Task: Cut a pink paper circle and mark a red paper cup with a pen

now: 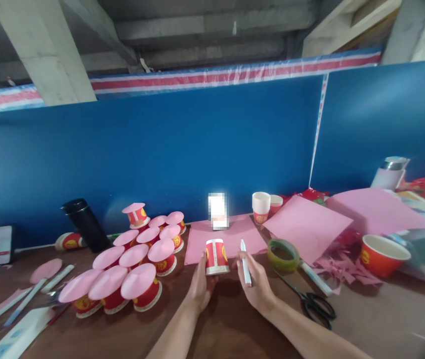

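Observation:
My left hand (199, 286) grips a small red and white paper cup (217, 257) from its left side, the cup's rim facing down. In my right hand (255, 286) is a slim white pen (246, 262), its tip pointing up and away from me, just right of the cup and apart from it. Behind the cup lie pink paper sheets (197, 242). To the left stand several upturned red paper cups (148, 299), most topped with shallow pink paper cones (138, 280).
A roll of green tape (283, 255), black-handled scissors (315, 306) and a white tube (316, 278) lie right of my hands. Farther right is a red paper bowl (384, 255). A black bottle (87, 227) leans behind the cups. A blue partition (205, 139) closes the table's back.

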`<act>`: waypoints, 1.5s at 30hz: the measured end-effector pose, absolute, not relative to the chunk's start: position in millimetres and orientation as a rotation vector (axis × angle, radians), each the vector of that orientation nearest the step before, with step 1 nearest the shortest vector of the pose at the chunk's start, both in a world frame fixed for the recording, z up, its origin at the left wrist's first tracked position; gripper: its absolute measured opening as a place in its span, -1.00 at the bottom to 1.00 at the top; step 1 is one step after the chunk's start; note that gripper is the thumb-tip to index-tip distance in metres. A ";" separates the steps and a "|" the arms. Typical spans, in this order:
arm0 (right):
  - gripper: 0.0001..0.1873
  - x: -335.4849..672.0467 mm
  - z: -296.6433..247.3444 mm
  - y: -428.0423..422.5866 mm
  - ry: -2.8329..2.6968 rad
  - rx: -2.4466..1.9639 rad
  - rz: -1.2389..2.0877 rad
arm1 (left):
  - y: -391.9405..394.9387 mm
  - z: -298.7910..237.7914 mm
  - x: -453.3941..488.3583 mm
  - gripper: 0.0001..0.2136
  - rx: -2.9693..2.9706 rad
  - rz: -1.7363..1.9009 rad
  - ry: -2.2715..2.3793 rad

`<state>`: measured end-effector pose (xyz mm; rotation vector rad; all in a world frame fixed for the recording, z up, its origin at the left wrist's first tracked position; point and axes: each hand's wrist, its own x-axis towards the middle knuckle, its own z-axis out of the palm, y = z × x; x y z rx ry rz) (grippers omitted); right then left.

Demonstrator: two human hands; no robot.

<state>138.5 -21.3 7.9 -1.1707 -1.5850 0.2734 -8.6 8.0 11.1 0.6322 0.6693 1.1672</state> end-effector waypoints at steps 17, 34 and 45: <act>-0.84 139.3 9.0 -20.8 -1.607 -1.129 0.278 | 10.1 7.0 -9.1 -0.60 0.659 1.178 0.638; -0.83 140.0 5.0 -20.4 -1.617 -1.117 0.321 | 10.8 4.2 -9.5 -0.60 0.664 1.174 0.624; -0.82 139.1 7.1 -21.5 -1.591 -1.096 0.302 | 7.6 8.4 -8.9 -0.60 0.663 1.179 0.640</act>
